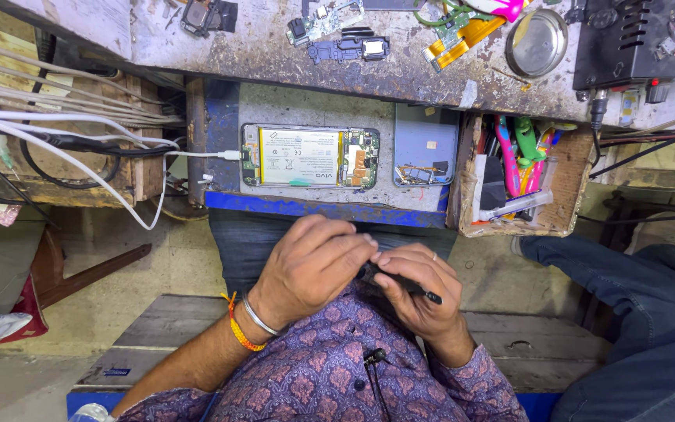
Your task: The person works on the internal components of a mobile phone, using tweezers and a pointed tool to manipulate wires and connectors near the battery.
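Black tool (404, 283) between both hands' fingers (369, 252)

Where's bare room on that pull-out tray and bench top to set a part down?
Tray: a bare grey strip above the opened phone, and a narrow gap between it and the back cover. Bench top: bare patch at upper left, left of the small boards. Crowded: bench right side, tool box. Both hands hold a dark tool.

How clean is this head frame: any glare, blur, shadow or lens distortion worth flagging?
Head view: even, soft light and sharp focus on both the left hand and right hand; mild glare on the round metal lid; the opened phone is clearly lit; wide-angle bending shows along the workbench edge; no motion blur that I can see.
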